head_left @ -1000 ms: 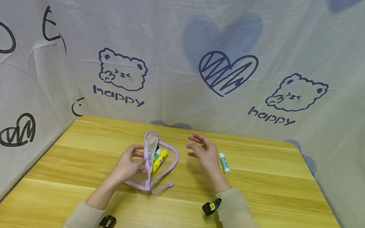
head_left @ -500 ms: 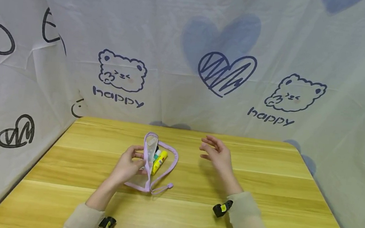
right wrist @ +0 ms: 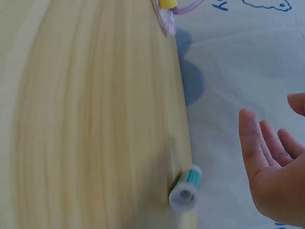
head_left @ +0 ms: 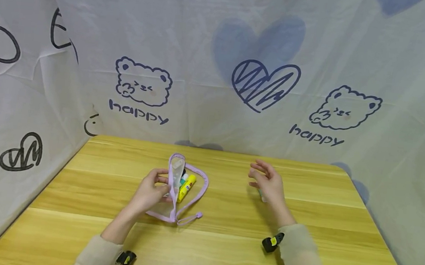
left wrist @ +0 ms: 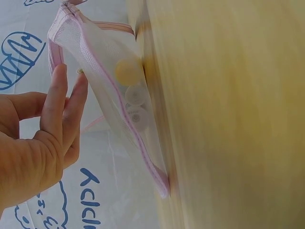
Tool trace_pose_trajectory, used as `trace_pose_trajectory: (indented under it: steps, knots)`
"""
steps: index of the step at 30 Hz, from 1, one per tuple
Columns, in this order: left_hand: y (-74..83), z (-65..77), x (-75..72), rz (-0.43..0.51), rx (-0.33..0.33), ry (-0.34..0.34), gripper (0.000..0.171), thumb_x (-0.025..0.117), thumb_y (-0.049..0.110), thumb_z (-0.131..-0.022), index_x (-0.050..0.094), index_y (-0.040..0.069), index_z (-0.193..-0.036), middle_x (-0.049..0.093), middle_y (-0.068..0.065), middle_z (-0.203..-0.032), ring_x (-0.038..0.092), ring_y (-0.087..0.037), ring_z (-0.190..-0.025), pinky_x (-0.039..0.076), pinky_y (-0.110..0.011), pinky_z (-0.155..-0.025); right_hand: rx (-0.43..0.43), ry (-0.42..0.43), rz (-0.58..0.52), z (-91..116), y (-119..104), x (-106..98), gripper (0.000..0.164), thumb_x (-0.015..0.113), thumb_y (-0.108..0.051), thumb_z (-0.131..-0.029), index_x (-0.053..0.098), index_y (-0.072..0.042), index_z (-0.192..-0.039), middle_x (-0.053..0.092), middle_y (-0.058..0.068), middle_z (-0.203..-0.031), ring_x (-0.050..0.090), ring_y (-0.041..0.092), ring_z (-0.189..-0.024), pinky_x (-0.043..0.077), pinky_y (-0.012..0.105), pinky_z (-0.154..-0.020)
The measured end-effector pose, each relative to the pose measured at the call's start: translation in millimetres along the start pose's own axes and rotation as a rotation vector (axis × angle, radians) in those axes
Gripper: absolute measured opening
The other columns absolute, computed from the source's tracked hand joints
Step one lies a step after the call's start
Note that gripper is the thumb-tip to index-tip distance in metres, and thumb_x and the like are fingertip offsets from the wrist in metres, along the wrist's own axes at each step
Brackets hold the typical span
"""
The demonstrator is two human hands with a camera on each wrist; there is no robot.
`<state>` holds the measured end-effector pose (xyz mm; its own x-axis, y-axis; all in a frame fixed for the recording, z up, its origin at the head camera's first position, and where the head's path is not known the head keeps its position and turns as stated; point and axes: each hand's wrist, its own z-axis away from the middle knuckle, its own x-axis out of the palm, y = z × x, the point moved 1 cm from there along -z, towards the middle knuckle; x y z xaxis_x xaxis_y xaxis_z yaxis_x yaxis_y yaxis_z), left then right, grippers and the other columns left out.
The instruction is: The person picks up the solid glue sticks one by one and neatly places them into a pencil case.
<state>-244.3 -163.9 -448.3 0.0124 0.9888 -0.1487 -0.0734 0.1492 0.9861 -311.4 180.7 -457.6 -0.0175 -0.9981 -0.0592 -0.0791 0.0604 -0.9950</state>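
My left hand [head_left: 150,191] pinches the near-left rim of a see-through mesh zip pouch [head_left: 171,178] with lilac edging, and the pouch's mouth gapes. Inside it lie a yellow glue stick [head_left: 186,188] and a teal-and-white stick [head_left: 183,180], with something dark behind them. Through the mesh in the left wrist view, the round ends of several sticks [left wrist: 135,95] show. Over on the right, my right hand [head_left: 269,186] is above a teal-and-white glue stick [right wrist: 187,187] lying on the table. Its fingers are loosely bent with nothing between them, and it partly covers that stick in the head view.
The wood-grain table [head_left: 207,253] ends at a hanging cloth [head_left: 200,105] printed with bears and hearts, which also runs along both sides. A lilac zip-pull strap [head_left: 189,218] trails from the pouch's near corner onto the tabletop.
My right hand has moved right, away from the pouch, and now overlaps the loose glue stick that was in plain view at first. The left hand and pouch have stayed in place.
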Motion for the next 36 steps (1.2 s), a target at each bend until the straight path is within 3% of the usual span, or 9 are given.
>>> trace_pose_trajectory:
  steps: [10, 19, 28, 36]
  knots:
    - [0.7, 0.5, 0.6, 0.001, -0.002, 0.002, 0.053, 0.053, -0.010, -0.098, 0.040, -0.005, -0.149, 0.054, -0.029, -0.126, 0.068, -0.027, -0.091, 0.069, -0.044, -0.082, 0.022, 0.041, 0.130, -3.7, 10.3, -22.1, 0.050, 0.066, -0.016, -0.103, 0.051, -0.006, -0.150, 0.060, 0.017, -0.143, 0.067, 0.007, -0.097, 0.067, 0.031, -0.085]
    - [-0.3, 0.1, 0.5, 0.004, 0.006, -0.001, 0.053, 0.053, -0.011, -0.098, 0.039, -0.006, -0.149, 0.054, -0.030, -0.125, 0.068, -0.027, -0.089, 0.069, -0.045, -0.083, 0.044, 0.028, 0.275, -4.4, 22.2, -38.4, 0.054, 0.064, -0.016, -0.103, 0.047, -0.002, -0.153, 0.057, 0.021, -0.145, 0.063, 0.033, -0.115, 0.065, 0.027, -0.084]
    - [-1.4, -0.7, -0.7, 0.007, 0.005, -0.008, 0.054, 0.053, -0.011, -0.098, 0.038, -0.006, -0.149, 0.054, -0.030, -0.126, 0.069, -0.027, -0.090, 0.069, -0.044, -0.082, 0.087, -0.028, 0.393, -4.6, 27.3, -43.6, 0.061, 0.067, -0.020, -0.100, 0.044, -0.003, -0.155, 0.055, 0.021, -0.145, 0.060, 0.037, -0.120, 0.061, 0.028, -0.082]
    - [-1.8, -0.7, 0.0, 0.002, 0.004, -0.003, 0.054, 0.053, -0.011, -0.097, 0.039, -0.006, -0.149, 0.054, -0.030, -0.125, 0.068, -0.029, -0.090, 0.069, -0.044, -0.082, 0.066, -0.122, 0.530, -8.6, 32.1, -40.9, 0.061, 0.074, -0.010, -0.093, 0.049, 0.004, -0.147, 0.060, 0.026, -0.134, 0.060, 0.043, -0.121, 0.062, 0.036, -0.088]
